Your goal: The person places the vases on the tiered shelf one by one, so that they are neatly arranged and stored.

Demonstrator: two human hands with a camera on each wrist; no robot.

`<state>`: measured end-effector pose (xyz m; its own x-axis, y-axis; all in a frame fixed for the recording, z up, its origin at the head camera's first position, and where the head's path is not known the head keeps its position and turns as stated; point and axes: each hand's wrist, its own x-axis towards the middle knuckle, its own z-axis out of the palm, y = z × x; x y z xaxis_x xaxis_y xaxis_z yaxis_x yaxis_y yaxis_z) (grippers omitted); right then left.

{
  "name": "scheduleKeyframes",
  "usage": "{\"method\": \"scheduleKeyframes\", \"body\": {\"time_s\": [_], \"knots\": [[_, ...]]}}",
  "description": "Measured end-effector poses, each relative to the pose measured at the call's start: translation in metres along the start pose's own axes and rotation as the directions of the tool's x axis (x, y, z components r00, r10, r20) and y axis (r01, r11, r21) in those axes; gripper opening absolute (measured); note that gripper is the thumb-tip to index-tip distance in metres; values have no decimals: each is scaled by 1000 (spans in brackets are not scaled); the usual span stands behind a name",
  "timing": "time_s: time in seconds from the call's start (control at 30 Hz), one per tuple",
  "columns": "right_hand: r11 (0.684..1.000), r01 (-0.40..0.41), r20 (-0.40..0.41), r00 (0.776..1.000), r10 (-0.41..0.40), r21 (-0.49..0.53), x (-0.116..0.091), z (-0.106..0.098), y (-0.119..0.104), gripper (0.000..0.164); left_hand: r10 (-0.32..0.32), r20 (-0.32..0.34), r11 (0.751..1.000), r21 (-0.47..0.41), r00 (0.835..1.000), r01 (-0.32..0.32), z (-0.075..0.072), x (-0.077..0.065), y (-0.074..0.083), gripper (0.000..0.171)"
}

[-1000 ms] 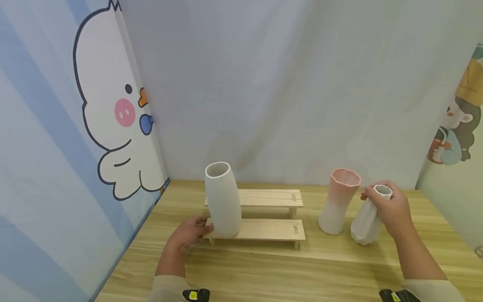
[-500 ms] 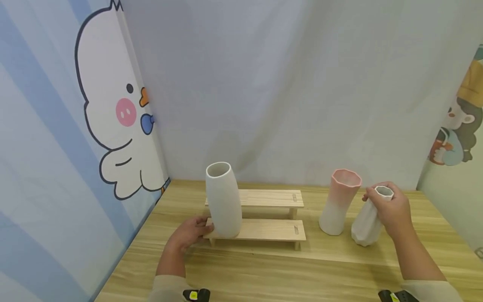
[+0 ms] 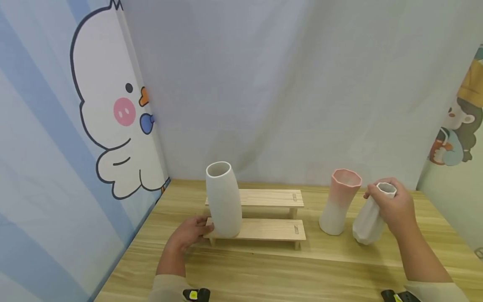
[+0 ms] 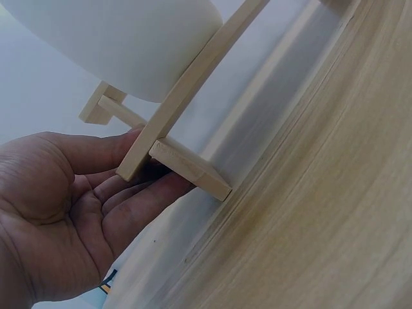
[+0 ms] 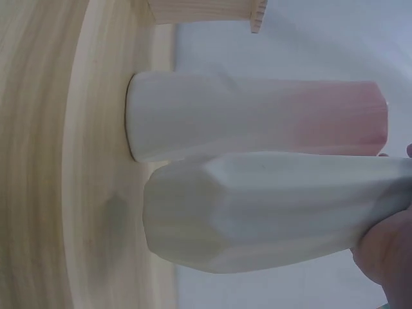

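My left hand grips the left end of a light wooden two-step stand; in the left wrist view its thumb lies on top of the board and its fingers reach beneath. A tall white vase stands on the lower step at that end. My right hand holds a faceted white vase round its narrow neck. That vase leans slightly, and its base looks a little off the table in the right wrist view. Just left of it stands a pink-and-white vase, upright on the table.
The stand's upper step runs behind the lower one. A wood-grain table carries everything. Behind it hangs a pale curtain, and printed cartoon panels rise on both sides, with a white bird at left.
My right hand and the faceted vase have shifted slightly to the right, with the base a touch higher. The left hand, stand and other vases have stayed put.
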<state>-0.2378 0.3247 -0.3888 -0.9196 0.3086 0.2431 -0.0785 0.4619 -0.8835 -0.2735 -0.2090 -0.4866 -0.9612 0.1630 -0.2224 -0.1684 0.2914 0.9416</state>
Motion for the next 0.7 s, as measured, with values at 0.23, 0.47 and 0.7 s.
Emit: {"method": "scheduleKeyframes", "body": {"time_s": [0.23,0.47,0.7], "knots": [[999,39,25,999,-39,19,-4,-1,-9,23,13,4,1000,9,1000,-13,0,2,0,65],[998,65,44,997,-65,-1,-7,-1,-20,24,11,5,1000,11,1000,-11,0,0,0,65],[995,86,47,995,-88,46,-18,2,-36,21,14,8,1000,9,1000,-14,0,-1,2,61]]}}
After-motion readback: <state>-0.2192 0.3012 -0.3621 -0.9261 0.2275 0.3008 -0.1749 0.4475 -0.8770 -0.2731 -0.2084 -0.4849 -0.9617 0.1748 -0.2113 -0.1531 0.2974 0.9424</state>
